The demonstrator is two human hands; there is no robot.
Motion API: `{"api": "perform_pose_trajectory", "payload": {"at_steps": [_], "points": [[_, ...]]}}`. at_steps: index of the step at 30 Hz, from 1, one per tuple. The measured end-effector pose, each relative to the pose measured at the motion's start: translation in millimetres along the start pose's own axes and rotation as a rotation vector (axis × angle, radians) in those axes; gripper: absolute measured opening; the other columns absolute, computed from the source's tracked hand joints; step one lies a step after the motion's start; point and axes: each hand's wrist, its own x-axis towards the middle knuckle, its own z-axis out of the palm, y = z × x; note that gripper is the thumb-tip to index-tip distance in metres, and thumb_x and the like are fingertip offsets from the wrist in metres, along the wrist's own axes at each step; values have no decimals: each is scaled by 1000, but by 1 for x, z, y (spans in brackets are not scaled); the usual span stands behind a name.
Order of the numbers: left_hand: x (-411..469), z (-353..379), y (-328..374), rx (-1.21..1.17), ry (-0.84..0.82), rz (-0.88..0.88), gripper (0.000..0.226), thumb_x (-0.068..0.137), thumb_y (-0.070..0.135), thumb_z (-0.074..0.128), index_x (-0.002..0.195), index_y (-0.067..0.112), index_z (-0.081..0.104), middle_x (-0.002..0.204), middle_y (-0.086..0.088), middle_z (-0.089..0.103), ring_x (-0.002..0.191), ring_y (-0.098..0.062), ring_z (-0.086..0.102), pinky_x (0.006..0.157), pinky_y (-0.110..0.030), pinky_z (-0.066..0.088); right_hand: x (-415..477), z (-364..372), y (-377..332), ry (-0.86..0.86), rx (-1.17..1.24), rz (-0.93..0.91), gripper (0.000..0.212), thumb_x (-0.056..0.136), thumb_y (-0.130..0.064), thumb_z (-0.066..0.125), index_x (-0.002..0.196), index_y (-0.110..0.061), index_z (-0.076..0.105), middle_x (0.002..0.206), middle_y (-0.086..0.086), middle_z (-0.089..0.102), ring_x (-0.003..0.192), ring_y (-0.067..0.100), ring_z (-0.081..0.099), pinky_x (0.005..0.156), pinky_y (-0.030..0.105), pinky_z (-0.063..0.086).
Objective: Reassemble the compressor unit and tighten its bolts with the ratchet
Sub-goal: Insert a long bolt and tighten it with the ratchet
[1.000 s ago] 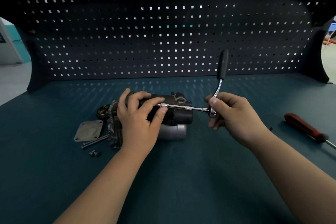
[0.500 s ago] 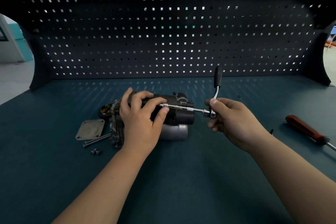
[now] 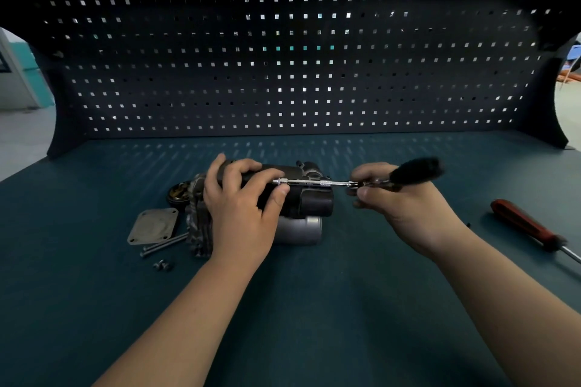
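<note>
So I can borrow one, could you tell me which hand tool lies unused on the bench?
The red-handled screwdriver at far right lies untouched; the chrome ratchet with black grip is held in the right hand.

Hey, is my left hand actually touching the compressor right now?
Touching. The head view shows the left hand lying over the compressor, its fingers curled across the top of the dark housing.
</note>
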Motion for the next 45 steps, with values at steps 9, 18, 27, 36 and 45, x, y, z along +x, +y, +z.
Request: {"api": "perform_pose_trajectory", "payload": {"at_steps": [9, 18, 27, 36, 45], "points": [[0, 1, -1, -2, 16, 14, 35, 85, 44, 52, 101, 20, 73, 114, -2, 56, 133, -38, 28, 108, -51, 25, 0, -1, -3, -10, -6, 3, 36, 84, 5, 65, 95, -29, 73, 99, 2, 72, 93, 21, 70, 83, 34, 55], [0, 0, -1, -15, 0, 0, 38, 85, 46, 51, 103, 21, 72, 116, -1, 55, 134, -35, 26, 109, -53, 24, -2, 5, -4, 79, 139, 99, 14, 90, 0, 60, 99, -11, 63, 92, 9, 71, 73, 25, 71, 61, 25, 56], [-1, -2, -1, -68, 3, 9, 39, 85, 44, 52, 110, 21, 71, 117, 0, 55, 135, -33, 26, 110, -48, 21, -1, 10, -6, 148, 157, 152, 15, 95, -24, 58, 94, -10, 65, 74, 6, 60, 49, 18, 62, 45, 23, 47], [0, -2, 0, -64, -4, -2, 34, 84, 44, 52, 101, 23, 73, 115, 0, 54, 135, -34, 25, 110, -49, 21, -1, 10, -6, 116, 244, 190, 13, 93, -15, 60, 87, -15, 71, 78, 5, 65, 53, 19, 62, 49, 24, 49], [0, 0, 0, -36, 4, -3, 34, 85, 43, 53, 101, 22, 73, 113, 0, 55, 134, -34, 27, 110, -49, 23, 3, 2, 4, 31, 97, 41, 18, 64, -25, 76, 82, -25, 75, 81, -5, 69, 83, 20, 69, 81, 37, 56]]}}
